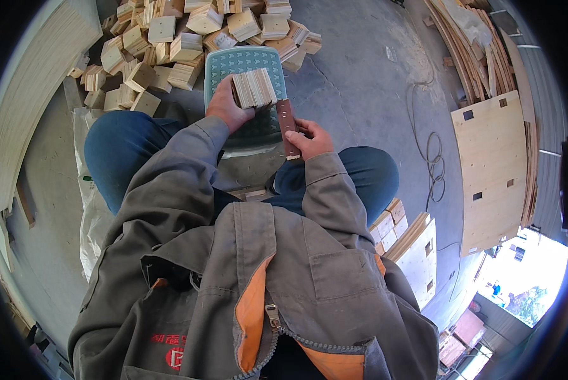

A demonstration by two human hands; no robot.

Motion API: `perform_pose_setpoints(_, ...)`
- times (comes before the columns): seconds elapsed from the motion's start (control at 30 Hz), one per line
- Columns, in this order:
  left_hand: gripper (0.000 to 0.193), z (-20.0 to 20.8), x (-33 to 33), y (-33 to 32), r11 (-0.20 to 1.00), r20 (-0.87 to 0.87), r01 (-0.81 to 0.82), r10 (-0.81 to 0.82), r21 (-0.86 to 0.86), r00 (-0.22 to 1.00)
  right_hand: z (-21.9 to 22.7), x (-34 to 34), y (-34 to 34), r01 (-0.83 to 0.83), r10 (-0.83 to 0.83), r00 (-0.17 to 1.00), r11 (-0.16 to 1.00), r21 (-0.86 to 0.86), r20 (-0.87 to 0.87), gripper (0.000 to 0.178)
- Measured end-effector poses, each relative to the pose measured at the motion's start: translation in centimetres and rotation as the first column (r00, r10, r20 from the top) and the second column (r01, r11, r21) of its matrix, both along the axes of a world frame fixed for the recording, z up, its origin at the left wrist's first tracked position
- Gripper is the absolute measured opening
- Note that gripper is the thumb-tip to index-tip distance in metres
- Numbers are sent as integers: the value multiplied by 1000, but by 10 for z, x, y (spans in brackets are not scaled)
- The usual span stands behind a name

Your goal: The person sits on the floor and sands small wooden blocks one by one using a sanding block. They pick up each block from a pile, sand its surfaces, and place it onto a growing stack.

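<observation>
My left hand (230, 104) is closed round the left side of a stack of thin plywood pieces (255, 88), holding them together with their edges facing up. The stack is over a pale green plastic stool (215, 61) with a dimpled top, between my knees. My right hand (312, 139) grips a narrow sanding block (286, 119), a wooden strip covered in reddish-brown sheet with small staple-like marks. Its far end is beside the stack's lower right corner; whether they touch I cannot tell.
A heap of plywood blocks (162, 30) lies beyond the stool, to the left. Curved panels (33, 76) stand at far left, next to white plastic sheeting (89, 190). On the right are a cable (433, 164), a plywood panel with square holes (494, 171) and stacked boards (417, 253).
</observation>
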State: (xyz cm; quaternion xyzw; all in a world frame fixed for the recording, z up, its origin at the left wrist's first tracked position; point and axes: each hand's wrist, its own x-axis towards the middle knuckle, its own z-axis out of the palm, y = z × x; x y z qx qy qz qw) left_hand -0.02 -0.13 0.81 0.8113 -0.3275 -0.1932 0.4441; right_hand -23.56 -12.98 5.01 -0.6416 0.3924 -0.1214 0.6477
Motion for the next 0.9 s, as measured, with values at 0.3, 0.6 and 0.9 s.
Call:
perform_pose_setpoints(0.3, 99, 4, 1, -1, 999, -44, 18, -16, 27, 999, -8, -2, -3, -10, 10, 1000, 1000, -5, 15, 56)
perform_pose_setpoints(0.6, 98, 1, 1, -1, 1000, -38, 16, -16, 4, 999, -4, 0, 0, 1, -1, 1000, 1000, 24, 26, 55)
perform_pose_setpoints(0.9, 96, 1, 1, -1, 1000, -63, 14, -16, -24, 998, -1, 1, 0, 3, -3, 1000, 1000, 12, 7, 55)
